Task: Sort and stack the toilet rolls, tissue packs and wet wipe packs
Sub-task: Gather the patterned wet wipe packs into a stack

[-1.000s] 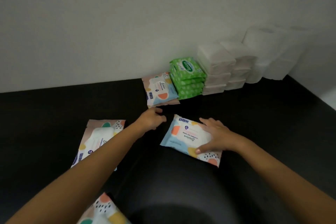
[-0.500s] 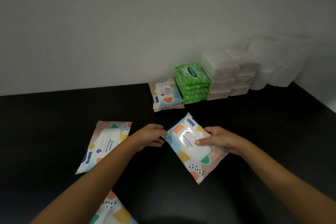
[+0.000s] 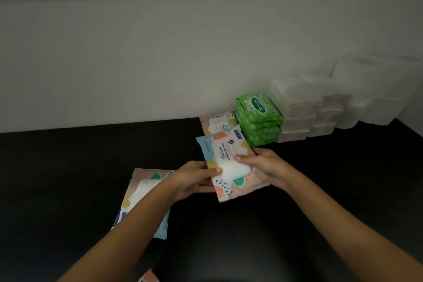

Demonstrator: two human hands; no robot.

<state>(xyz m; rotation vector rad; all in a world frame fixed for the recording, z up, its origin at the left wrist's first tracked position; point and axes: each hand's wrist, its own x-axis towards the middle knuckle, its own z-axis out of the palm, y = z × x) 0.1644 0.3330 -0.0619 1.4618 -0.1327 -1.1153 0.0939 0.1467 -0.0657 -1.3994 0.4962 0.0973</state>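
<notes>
Both hands hold one patterned wet wipe pack [image 3: 225, 158] above the black table [image 3: 68, 178]. My left hand [image 3: 194, 177] grips its left edge and my right hand [image 3: 263, 165] its right side. Just behind it, a second patterned pack [image 3: 217, 123] lies flat by the wall. A third patterned pack [image 3: 142, 192] lies left, partly under my left forearm. Along the wall to the right stand a stack of green wipe packs [image 3: 258, 119], white tissue pack stacks [image 3: 299, 107] and white toilet rolls [image 3: 366, 94].
A corner of another patterned pack [image 3: 148, 277] shows at the bottom edge. A white wall [image 3: 160, 64] runs behind the table. A dark rounded shape [image 3: 240, 247] fills the near middle.
The pack went from lying under my right hand to being lifted and turned. My left hand has taken its left edge. Both hands have carried it away from me, toward the pack by the wall.
</notes>
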